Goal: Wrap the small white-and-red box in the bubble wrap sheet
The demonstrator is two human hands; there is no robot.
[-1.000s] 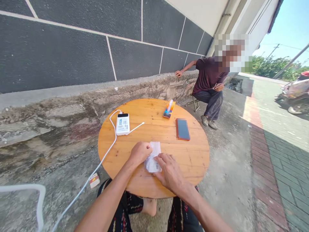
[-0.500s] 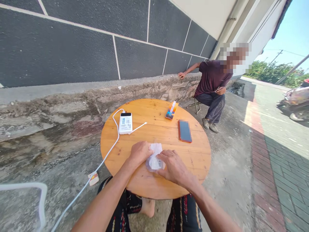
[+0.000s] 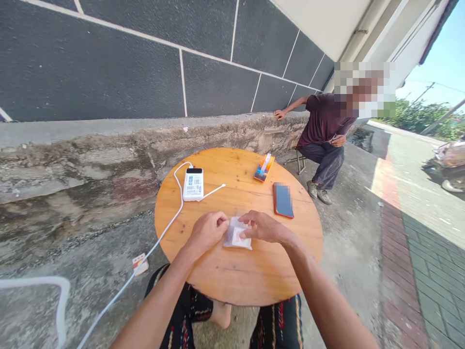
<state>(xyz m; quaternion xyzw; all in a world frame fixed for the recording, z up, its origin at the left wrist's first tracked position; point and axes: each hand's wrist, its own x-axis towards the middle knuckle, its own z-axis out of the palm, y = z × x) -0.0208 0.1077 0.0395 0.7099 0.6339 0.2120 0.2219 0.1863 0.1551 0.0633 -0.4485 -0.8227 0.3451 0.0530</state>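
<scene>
A small clear plastic packet (image 3: 238, 237) with something white and a red mark inside lies on the round wooden table (image 3: 247, 276). My left hand (image 3: 206, 232) is closed, pinching the packet's left edge. My right hand (image 3: 262, 227) curls over its top right corner, fingers pinched on the plastic. Both hands sit near the table's middle, just in front of me.
A white power bank (image 3: 193, 184) with a white cable (image 3: 165, 228) lies at the table's back left. A phone in a red case (image 3: 283, 199) and a small colourful box (image 3: 264, 167) lie to the right. A person (image 3: 325, 131) sits on a stool by the dark wall.
The packet has been turned and drawn together between both hands. My right hand moved from lying over its lower part to pinching its upper right corner. The view shifted slightly left.
</scene>
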